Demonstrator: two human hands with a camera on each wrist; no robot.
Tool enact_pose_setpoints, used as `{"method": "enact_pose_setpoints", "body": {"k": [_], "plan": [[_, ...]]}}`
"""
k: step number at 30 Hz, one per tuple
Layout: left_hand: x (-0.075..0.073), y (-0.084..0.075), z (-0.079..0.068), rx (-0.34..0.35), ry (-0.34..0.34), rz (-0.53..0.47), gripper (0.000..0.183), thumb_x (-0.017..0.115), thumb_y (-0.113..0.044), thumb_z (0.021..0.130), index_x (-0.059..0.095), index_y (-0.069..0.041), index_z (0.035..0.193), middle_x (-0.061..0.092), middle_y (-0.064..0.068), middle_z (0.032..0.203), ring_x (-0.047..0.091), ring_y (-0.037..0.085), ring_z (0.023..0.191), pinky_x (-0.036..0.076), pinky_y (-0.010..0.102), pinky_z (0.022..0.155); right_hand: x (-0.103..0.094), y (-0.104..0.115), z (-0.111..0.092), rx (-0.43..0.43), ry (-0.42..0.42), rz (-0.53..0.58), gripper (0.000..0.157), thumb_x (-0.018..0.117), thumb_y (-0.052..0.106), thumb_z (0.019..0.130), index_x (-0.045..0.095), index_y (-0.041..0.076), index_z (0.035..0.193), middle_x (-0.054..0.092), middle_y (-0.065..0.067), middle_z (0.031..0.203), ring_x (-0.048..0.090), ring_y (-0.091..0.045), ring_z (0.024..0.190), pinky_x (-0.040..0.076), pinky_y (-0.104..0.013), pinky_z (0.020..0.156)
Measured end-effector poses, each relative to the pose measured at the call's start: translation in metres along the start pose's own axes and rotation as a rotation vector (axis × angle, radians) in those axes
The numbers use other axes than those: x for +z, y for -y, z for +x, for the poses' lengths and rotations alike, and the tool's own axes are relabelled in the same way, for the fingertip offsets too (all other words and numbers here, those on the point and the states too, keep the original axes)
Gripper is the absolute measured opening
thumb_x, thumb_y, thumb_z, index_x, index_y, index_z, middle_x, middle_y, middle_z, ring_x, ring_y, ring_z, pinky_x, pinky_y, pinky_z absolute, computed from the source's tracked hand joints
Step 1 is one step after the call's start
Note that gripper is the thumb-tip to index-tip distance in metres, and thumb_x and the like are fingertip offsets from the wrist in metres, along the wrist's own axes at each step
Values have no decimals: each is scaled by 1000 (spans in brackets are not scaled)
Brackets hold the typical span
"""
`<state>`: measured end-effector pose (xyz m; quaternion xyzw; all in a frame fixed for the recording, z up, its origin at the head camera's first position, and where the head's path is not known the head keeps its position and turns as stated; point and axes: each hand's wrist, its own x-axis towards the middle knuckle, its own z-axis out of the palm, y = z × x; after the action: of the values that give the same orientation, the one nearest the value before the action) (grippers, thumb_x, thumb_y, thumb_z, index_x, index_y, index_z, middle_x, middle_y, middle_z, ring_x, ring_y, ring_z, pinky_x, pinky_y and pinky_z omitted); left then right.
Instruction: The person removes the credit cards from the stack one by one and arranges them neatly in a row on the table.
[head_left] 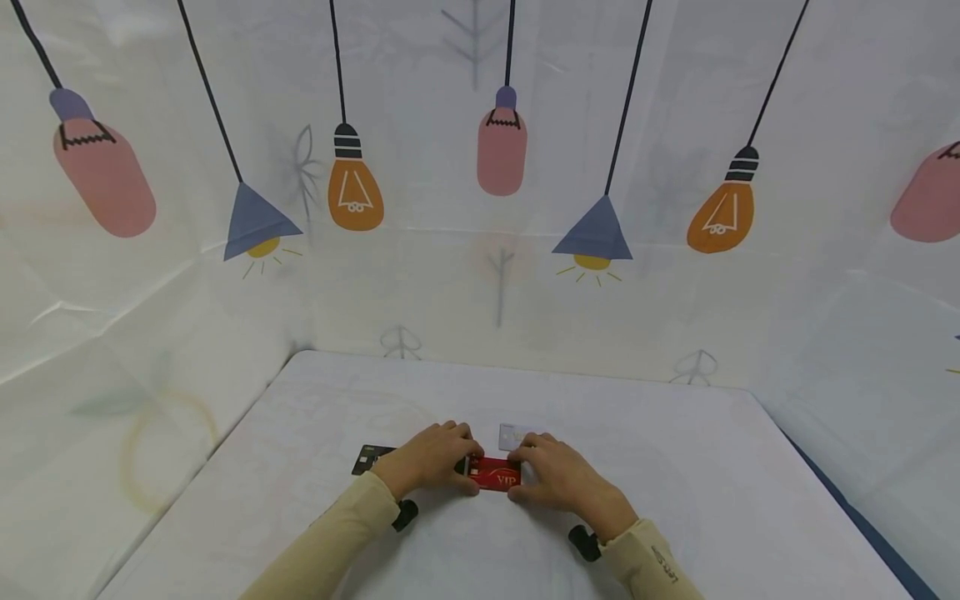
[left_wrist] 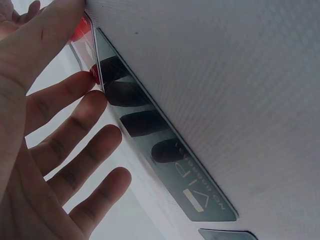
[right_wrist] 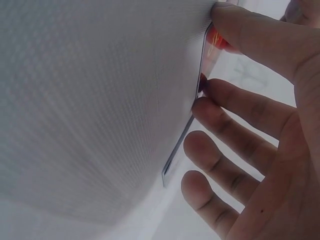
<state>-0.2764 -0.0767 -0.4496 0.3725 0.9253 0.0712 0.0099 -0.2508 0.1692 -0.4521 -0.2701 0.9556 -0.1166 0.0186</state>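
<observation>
A red card point(head_left: 495, 474) marked VIP lies at the middle of the white table between both hands. My left hand point(head_left: 433, 458) pinches its left end between thumb and index finger, the other fingers spread above the table. At the right end my right hand point(head_left: 558, 473) grips likewise with thumb and index finger. A dark, glossy card point(left_wrist: 145, 120) with VIP lettering lies beneath the left fingers in the left wrist view. Farther left is a black card point(head_left: 370, 456), partly covered by that hand. A pale grey card point(head_left: 512, 435) lies just beyond the right hand, which partly hides it.
The white tabletop point(head_left: 675, 467) extends around the cards to rounded far corners. White sheeting point(head_left: 435, 275) printed with hanging lamps stands behind it and along both sides. Small dark devices sit at the left wrist point(head_left: 405, 515) and the right wrist point(head_left: 583, 542).
</observation>
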Motion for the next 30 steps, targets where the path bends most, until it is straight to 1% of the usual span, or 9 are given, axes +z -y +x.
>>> {"method": "enact_pose_setpoints", "body": {"k": [7, 10, 14, 18, 22, 25, 30], "plan": [[-1, -1, -1, -18, 15, -14, 52, 79, -54, 84, 72, -21, 124, 63, -5, 111, 54, 13, 99, 48, 34, 93, 0, 0, 1, -10, -6, -4, 48, 82, 46, 83, 73, 17, 121, 63, 1, 114, 57, -20, 104, 50, -46, 94], [-1, -1, -1, -22, 19, -12, 52, 79, -54, 84, 72, -21, 124, 63, -5, 111, 54, 13, 99, 48, 34, 93, -1, -1, 0, 2, -7, -12, 49, 81, 47, 83, 73, 18, 122, 63, 2, 116, 57, -20, 106, 50, -46, 95], [-1, -1, 0, -18, 17, 4, 53, 78, -57, 83, 72, -22, 123, 63, -6, 111, 55, 13, 100, 48, 35, 94, -6, -2, -3, 6, -48, -25, 49, 83, 44, 82, 74, 16, 121, 65, 1, 118, 58, -20, 106, 51, -45, 93], [-1, 0, 1, -21, 19, 18, 55, 76, -59, 83, 72, -23, 124, 63, -6, 111, 55, 13, 100, 48, 35, 93, -12, -6, -6, 5, -91, -14, 46, 83, 40, 83, 74, 15, 121, 66, 0, 118, 59, -21, 105, 52, -45, 91], [-2, 0, 3, -27, 19, 19, 55, 75, -59, 85, 71, -22, 124, 64, -6, 109, 54, 12, 97, 48, 34, 91, -16, -11, -9, 33, -102, 2, 47, 82, 39, 84, 72, 15, 123, 65, -1, 120, 59, -23, 108, 51, -46, 94], [-3, 1, 4, -42, 21, 0, 54, 74, -58, 86, 71, -22, 125, 64, -6, 108, 53, 12, 96, 48, 34, 89, -16, -14, -11, 50, -107, 15, 47, 82, 38, 84, 72, 14, 123, 65, -2, 121, 59, -24, 110, 50, -48, 95], [-3, 3, 4, -68, 14, -9, 56, 73, -59, 87, 70, -21, 127, 65, -4, 112, 54, 14, 98, 48, 36, 89, -16, -21, -16, 69, -134, 29, 46, 83, 35, 83, 71, 14, 122, 65, -1, 118, 59, -24, 107, 51, -49, 93]]}}
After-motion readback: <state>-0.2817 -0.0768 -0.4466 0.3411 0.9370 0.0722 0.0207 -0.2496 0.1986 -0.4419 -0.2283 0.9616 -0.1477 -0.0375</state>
